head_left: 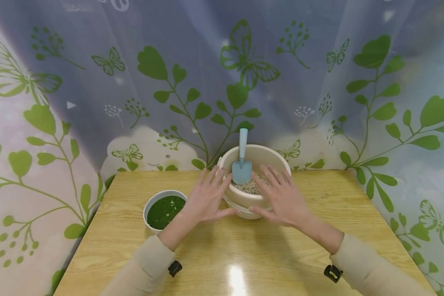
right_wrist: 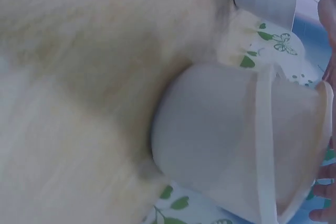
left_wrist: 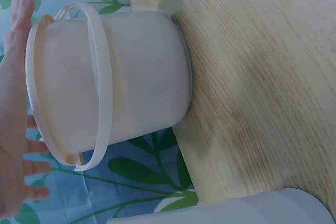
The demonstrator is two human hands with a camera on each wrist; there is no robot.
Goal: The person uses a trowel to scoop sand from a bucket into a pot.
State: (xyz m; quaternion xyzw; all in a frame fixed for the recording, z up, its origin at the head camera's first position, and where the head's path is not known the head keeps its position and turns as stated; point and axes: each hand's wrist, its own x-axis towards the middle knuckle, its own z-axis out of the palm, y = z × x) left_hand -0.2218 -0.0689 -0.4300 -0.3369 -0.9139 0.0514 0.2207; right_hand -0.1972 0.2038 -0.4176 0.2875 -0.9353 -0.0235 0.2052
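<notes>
A cream bucket (head_left: 260, 152) with a carry handle (left_wrist: 104, 87) stands at the back of the table. Speckled, grainy material (head_left: 249, 188) lies inside it. A light blue hand trowel (head_left: 242, 172) leans there, handle up, its blade against the grains. My left hand (head_left: 206, 200) is spread over the bucket's left front, fingers straight. Opposite it, over the right front, my right hand (head_left: 284, 200) has its fingers extended too. Neither hand grips anything; whether they touch the rim cannot be told. The bucket handle hangs down at the front in both wrist views.
A pale round container (head_left: 165, 191) with dark green contents and light flecks stands left of the bucket, close to my left forearm. The wooden table (head_left: 222, 255) ends at a curtain (head_left: 192, 82) printed with leaves and butterflies.
</notes>
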